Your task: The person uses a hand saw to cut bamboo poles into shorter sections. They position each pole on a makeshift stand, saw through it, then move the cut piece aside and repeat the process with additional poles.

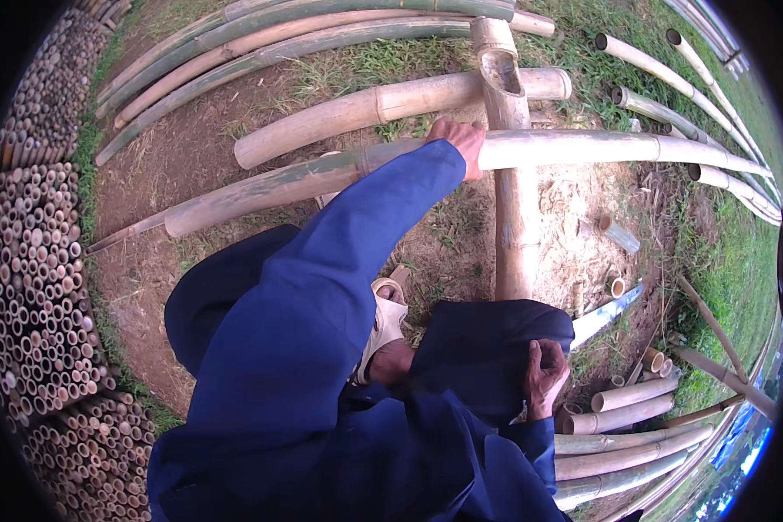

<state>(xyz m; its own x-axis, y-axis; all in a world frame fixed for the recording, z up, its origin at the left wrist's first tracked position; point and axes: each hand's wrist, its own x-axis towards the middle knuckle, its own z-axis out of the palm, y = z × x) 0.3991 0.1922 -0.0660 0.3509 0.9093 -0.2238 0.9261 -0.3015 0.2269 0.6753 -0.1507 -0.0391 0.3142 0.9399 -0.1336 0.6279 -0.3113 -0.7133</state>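
Observation:
My left hand (463, 146) is closed over a long bamboo pole (574, 150), its thumb side against the pole. Green and tan on the left, the pole turns pale to the right. It lies across an upright bamboo post (515, 230) with a notched top. My right hand (546, 378) is curled beside my dark-trousered knee, thumb up. A pale, shiny strip like a saw blade (607, 317) points up and right from beyond that knee. Whether my right hand holds its end is hidden. My foot in a tan sandal (387, 322) is under my left arm.
A thick bamboo piece (322, 126) lies behind the post, with several long poles (278, 52) farther off. Cut bamboo is stacked in piles (39, 296) at the left. Short offcuts (619, 235) and more poles (635, 396) lie at the right, on soil and grass.

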